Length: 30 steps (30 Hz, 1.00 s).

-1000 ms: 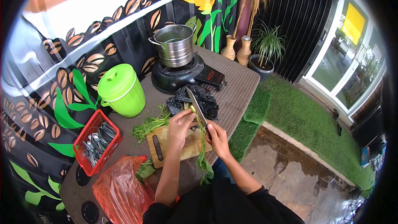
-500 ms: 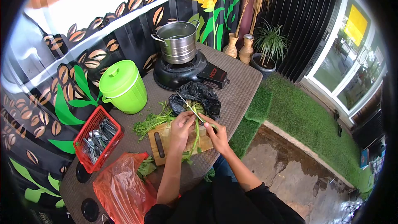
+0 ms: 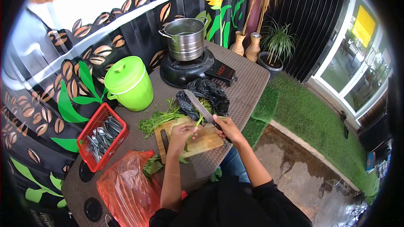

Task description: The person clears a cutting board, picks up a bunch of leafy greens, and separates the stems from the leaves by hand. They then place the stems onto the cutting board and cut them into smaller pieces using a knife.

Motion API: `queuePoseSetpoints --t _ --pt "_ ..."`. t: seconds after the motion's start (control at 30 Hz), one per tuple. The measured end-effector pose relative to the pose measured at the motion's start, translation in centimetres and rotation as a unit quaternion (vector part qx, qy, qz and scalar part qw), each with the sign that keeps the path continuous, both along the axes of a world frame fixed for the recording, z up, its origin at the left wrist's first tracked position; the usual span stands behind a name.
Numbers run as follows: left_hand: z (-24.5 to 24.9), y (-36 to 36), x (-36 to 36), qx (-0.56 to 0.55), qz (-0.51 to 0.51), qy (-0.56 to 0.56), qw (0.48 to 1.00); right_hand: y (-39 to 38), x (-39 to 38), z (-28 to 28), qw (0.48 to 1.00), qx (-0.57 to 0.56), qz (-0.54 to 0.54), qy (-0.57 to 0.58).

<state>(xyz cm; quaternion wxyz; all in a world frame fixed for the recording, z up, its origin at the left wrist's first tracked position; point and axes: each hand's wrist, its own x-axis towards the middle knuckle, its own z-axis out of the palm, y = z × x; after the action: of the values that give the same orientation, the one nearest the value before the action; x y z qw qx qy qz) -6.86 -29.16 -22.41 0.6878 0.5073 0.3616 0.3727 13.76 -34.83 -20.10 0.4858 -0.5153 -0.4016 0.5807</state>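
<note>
Left fingers (image 3: 187, 129) pinch a thin green stem (image 3: 198, 122) above the rectangular wooden board (image 3: 208, 139); my right hand (image 3: 228, 129), clasping a black-handled steel knife (image 3: 198, 106), could slip, nicking them.

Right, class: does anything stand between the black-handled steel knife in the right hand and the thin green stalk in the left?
Nothing visible: the knife in the right hand is close to the green stalk in the left hand; whether they touch is unclear.
</note>
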Motion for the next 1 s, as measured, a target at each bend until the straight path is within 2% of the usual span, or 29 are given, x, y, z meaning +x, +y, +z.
queuePoseSetpoints --t 0.07,0.1,0.13,0.3,0.43,0.47,0.53,0.57,0.6,0.7,0.73,0.8,0.83,0.87,0.9,1.0 --pt "-0.3 0.2 -0.7 0.022 0.008 0.020 1.000 -0.2 0.2 -0.1 0.999 0.002 0.023 0.026" --pt "-0.4 0.2 -0.9 0.044 0.016 0.042 0.998 -0.4 0.2 -0.2 0.996 -0.020 0.034 0.078" --pt "-0.7 0.3 -1.1 0.044 0.017 0.040 0.998 -0.5 0.1 -0.3 0.990 -0.041 0.044 0.130" --pt "-1.8 0.7 -1.8 0.086 0.004 0.036 0.996 -0.5 -0.5 -1.3 0.966 -0.101 0.060 0.229" --pt "-1.2 1.0 -2.2 0.089 0.013 0.050 0.995 -0.5 0.6 -1.7 0.933 -0.106 0.107 0.327" --pt "-1.2 1.0 -2.3 0.066 0.022 0.025 0.997 -0.4 1.2 -2.1 0.934 -0.103 0.110 0.325" --pt "-0.9 0.9 -2.5 0.046 0.034 0.002 0.998 -0.3 1.4 -1.7 0.954 -0.052 0.098 0.278" --pt "-0.8 0.7 -2.5 0.053 0.038 0.019 0.998 -0.4 1.4 -1.7 0.969 -0.054 0.079 0.227" --pt "-0.7 0.6 -2.4 0.059 0.041 0.035 0.997 -0.5 0.9 -1.5 0.969 -0.053 0.080 0.227" --pt "-1.1 0.6 -1.6 0.072 0.081 0.034 0.993 -1.1 -1.2 -1.0 0.994 0.041 0.047 0.089" --pt "-1.2 0.5 -1.3 0.071 0.107 0.034 0.991 -1.1 -1.7 -0.7 0.992 0.099 0.058 0.056" --pt "-0.7 0.1 -0.7 0.069 0.121 0.040 0.989 -0.5 -2.6 -2.4 0.974 0.195 0.002 -0.111" --pt "-0.4 -0.2 -0.3 0.065 0.133 0.045 0.988 -0.5 -2.8 -2.8 0.975 0.193 0.000 -0.109" --pt "-0.5 -0.3 0.2 0.062 0.130 0.048 0.988 -0.7 -2.8 -3.3 0.926 0.231 -0.050 -0.295" --pt "-0.5 -0.3 0.6 0.071 0.130 0.046 0.988 -0.7 -3.0 -3.1 0.838 0.261 -0.097 -0.469" --pt "-0.5 -0.2 1.7 0.098 0.125 0.033 0.987 -0.9 -3.0 -1.9 0.823 0.212 -0.138 -0.509"
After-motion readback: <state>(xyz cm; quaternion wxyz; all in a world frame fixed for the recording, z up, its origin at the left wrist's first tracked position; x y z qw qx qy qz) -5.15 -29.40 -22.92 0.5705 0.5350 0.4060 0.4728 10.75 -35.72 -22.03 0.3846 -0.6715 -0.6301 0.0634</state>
